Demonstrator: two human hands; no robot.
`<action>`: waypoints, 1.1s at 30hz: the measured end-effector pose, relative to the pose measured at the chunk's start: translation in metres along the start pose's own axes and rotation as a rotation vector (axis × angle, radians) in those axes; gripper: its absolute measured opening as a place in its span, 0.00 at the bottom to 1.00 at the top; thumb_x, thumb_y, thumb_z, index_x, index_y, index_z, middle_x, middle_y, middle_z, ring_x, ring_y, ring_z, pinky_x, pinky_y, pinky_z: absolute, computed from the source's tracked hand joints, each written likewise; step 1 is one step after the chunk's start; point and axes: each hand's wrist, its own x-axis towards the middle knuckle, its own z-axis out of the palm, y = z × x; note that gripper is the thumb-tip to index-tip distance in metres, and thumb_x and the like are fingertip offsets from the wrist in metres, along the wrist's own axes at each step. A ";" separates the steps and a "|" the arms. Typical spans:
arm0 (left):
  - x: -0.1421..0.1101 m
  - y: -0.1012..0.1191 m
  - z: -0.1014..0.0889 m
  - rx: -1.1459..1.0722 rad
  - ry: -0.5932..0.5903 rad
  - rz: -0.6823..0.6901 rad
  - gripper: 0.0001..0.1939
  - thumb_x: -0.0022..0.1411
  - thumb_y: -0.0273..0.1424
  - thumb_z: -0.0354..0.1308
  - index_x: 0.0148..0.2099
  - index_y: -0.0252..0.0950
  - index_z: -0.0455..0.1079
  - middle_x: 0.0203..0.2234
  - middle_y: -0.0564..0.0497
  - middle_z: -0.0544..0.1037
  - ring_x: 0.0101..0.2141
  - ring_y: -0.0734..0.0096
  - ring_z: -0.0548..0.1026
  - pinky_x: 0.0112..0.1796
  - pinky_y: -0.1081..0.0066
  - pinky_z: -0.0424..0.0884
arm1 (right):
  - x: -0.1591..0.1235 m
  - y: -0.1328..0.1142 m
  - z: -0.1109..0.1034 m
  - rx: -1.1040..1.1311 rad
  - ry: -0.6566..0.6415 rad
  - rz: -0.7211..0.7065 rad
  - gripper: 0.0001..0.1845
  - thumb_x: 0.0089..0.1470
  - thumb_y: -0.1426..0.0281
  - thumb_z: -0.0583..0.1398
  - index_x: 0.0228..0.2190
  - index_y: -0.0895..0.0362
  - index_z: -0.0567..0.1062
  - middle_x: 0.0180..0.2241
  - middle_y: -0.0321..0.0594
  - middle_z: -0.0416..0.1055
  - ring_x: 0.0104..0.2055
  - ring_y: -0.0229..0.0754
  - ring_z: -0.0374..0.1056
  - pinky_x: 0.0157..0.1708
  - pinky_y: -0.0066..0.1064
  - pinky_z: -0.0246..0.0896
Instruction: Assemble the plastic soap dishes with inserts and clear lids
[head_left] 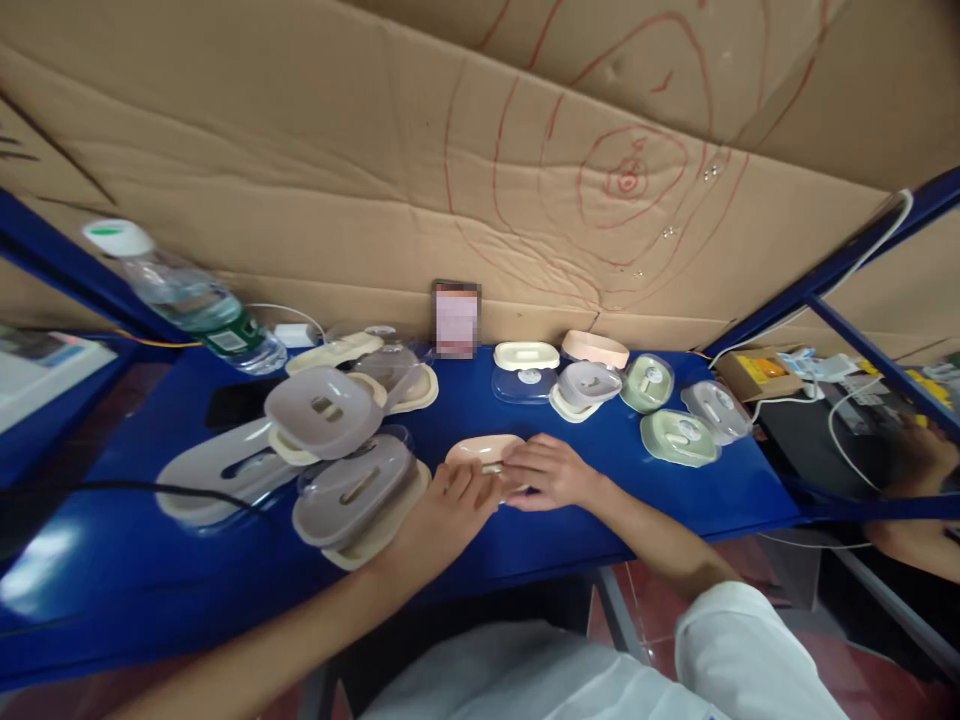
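Note:
A pink oval dish (478, 447), like a soap dish, sits near the front middle of the blue table. My left hand (466, 487) is closed at its near left edge, fingers curled over the rim. Closed at the right side is my right hand (549, 472), its fingers meeting the left ones. A small pale piece shows between the fingertips, mostly hidden. Left of the hands lie grey dishes (349, 495) stacked with cream parts and clear covers. To the right and behind are a pale pink dish (595, 348), a grey one (589, 383) and green covered dishes (679, 438).
A water bottle (202, 310) leans at the back left, near a white charger (295, 335). Cardboard (337, 180) with red rings walls the back, a small framed panel (456, 320) against it. A black cable (135, 488) crosses the left side. Another person's arm (919, 545) shows at the right.

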 end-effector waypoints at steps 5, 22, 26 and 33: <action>0.005 -0.006 0.003 -0.066 0.050 0.035 0.15 0.71 0.25 0.59 0.58 0.33 0.73 0.49 0.37 0.81 0.52 0.50 0.78 0.61 0.46 0.69 | 0.002 0.014 -0.016 0.034 0.127 0.413 0.20 0.74 0.66 0.54 0.59 0.52 0.78 0.52 0.47 0.83 0.58 0.48 0.78 0.59 0.48 0.72; 0.007 -0.031 0.008 -0.238 -0.165 -0.054 0.23 0.72 0.25 0.56 0.67 0.37 0.68 0.54 0.39 0.77 0.56 0.51 0.75 0.51 0.55 0.70 | 0.001 0.028 -0.004 -0.219 -0.097 0.612 0.22 0.72 0.61 0.60 0.63 0.49 0.74 0.64 0.50 0.73 0.66 0.57 0.69 0.68 0.60 0.57; 0.002 -0.032 0.011 -0.309 -0.109 -0.079 0.22 0.71 0.28 0.59 0.65 0.40 0.70 0.63 0.39 0.74 0.63 0.47 0.71 0.57 0.52 0.70 | 0.001 0.026 -0.011 -0.200 -0.176 0.608 0.26 0.71 0.62 0.60 0.67 0.48 0.71 0.70 0.50 0.66 0.74 0.63 0.60 0.69 0.66 0.55; -0.003 -0.034 0.020 -0.319 0.102 -0.294 0.34 0.70 0.36 0.65 0.73 0.40 0.60 0.74 0.26 0.56 0.65 0.41 0.73 0.55 0.53 0.78 | 0.014 0.009 -0.034 0.197 -0.028 0.616 0.23 0.72 0.62 0.60 0.65 0.47 0.74 0.60 0.46 0.78 0.63 0.51 0.75 0.63 0.47 0.72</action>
